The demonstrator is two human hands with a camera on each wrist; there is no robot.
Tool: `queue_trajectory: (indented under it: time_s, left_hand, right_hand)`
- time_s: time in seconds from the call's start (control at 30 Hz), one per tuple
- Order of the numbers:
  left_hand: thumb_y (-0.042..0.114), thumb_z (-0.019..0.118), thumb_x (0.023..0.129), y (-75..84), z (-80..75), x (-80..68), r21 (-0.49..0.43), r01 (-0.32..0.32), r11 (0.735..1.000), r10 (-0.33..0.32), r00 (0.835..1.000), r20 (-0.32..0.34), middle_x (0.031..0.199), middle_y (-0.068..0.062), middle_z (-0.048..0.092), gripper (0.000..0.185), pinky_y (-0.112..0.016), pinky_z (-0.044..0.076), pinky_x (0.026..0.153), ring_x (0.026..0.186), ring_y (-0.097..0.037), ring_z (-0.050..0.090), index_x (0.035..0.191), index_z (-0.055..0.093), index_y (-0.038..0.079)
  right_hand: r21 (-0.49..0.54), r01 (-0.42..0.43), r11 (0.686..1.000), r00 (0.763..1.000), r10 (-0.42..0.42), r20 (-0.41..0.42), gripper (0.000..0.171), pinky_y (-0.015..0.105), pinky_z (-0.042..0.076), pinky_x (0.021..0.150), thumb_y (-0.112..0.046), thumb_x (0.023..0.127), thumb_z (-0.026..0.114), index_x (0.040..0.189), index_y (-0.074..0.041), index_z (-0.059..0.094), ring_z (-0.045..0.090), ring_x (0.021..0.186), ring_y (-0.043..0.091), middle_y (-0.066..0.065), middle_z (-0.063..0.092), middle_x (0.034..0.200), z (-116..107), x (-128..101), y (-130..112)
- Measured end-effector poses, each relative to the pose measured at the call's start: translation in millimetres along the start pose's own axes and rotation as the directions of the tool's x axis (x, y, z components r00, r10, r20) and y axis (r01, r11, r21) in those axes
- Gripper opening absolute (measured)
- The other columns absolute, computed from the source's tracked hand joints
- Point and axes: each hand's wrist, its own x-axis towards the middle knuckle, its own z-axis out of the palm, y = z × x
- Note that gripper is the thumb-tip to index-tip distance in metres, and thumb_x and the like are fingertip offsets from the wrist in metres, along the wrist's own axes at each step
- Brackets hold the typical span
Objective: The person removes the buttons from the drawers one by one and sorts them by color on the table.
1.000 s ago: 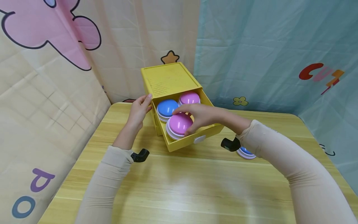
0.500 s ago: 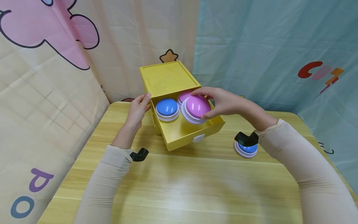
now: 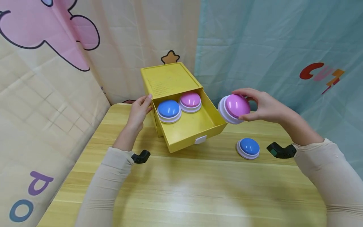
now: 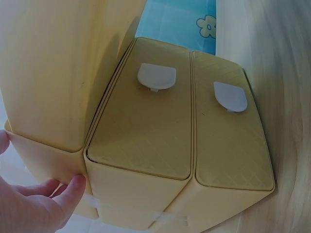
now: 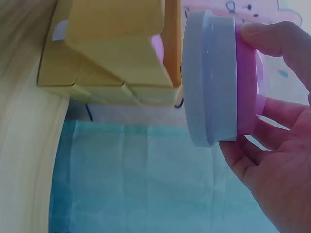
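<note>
From where I stand, the person's right hand (image 3: 262,105) has a pink domed button (image 3: 238,106) gripped between thumb and fingers, holding it tilted in the air just off the right front corner of a pulled-out yellow drawer (image 3: 193,127), with its white base turned toward that drawer. Below it, a blue button (image 3: 249,146) sits dome up on the wooden table (image 3: 184,189), near the right black wrist camera (image 3: 280,150). The left hand (image 3: 138,112) rests its thumb and fingertips against the left side of the yellow cabinet (image 3: 170,78), by the front edge, without closing round it. Inside the drawer, another blue button (image 3: 168,108) and a second pink button (image 3: 190,99) sit side by side toward the back left, the pink one close under the cabinet's front edge. The drawer juts forward over the table, its front wall and white tab (image 3: 200,140) standing between those two and the person; from above it screens the lower drawer fronts (image 4: 141,116), which the left wrist view shows pushed in, each with its own pale tab. Behind everything hangs a printed curtain (image 3: 255,47), cream on the left and teal on the right, close behind the cabinet.
</note>
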Motion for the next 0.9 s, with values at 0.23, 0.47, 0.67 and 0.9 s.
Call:
queue_trajectory:
  time_s: [0.23, 0.47, 0.67, 0.9]
  left_hand:
    - [0.033, 0.047, 0.093, -0.7, -1.7, 0.1, 0.0, -0.01, 1.0, 0.01, 1.0, 0.004, 0.132, -0.015, 0.038, 0.055, -0.033, 0.037, 0.098, 0.12, -0.024, 0.038, 0.133, 0.037, -0.003]
    - [0.035, 0.048, 0.092, -1.8, -3.3, 0.7, 0.004, -0.004, 1.0, 0.004, 1.0, -0.005, 0.131, -0.015, 0.037, 0.057, -0.033, 0.038, 0.097, 0.12, -0.024, 0.037, 0.133, 0.037, -0.004]
    - [0.034, 0.048, 0.092, -1.2, -2.8, 1.1, -0.002, 0.004, 1.0, -0.004, 1.0, -0.021, 0.13, -0.014, 0.038, 0.056, -0.033, 0.039, 0.096, 0.119, -0.024, 0.038, 0.132, 0.038, -0.004]
    - [0.034, 0.048, 0.093, -0.9, -1.2, 1.5, 0.002, 0.015, 1.0, -0.015, 1.0, -0.012, 0.132, -0.015, 0.037, 0.057, -0.033, 0.038, 0.097, 0.12, -0.024, 0.038, 0.133, 0.036, -0.004]
  right_hand:
    - [-0.011, -0.05, 0.999, 0.996, 0.049, -0.078, 0.069, 0.012, 0.041, 0.073, 0.0, 0.068, 0.076, 0.129, -0.003, 0.044, 0.04, 0.098, 0.008, 0.004, 0.045, 0.117, 9, -49, 28]
    - [-0.072, -0.085, 0.994, 0.991, 0.076, -0.113, 0.069, 0.014, 0.039, 0.072, -0.002, 0.066, 0.078, 0.127, 0.0, 0.045, 0.04, 0.094, 0.004, -0.002, 0.046, 0.114, 31, -95, 51]
    - [-0.042, -0.152, 0.988, 0.985, 0.148, -0.092, 0.068, 0.019, 0.045, 0.067, -0.008, 0.067, 0.079, 0.126, 0.001, 0.045, 0.04, 0.092, 0.003, 0.009, 0.046, 0.117, 61, -128, 69]
    - [-0.004, -0.253, 0.967, 0.963, 0.252, -0.095, 0.067, 0.022, 0.047, 0.067, -0.013, 0.068, 0.079, 0.124, 0.0, 0.046, 0.041, 0.093, 0.0, 0.01, 0.047, 0.115, 96, -165, 78]
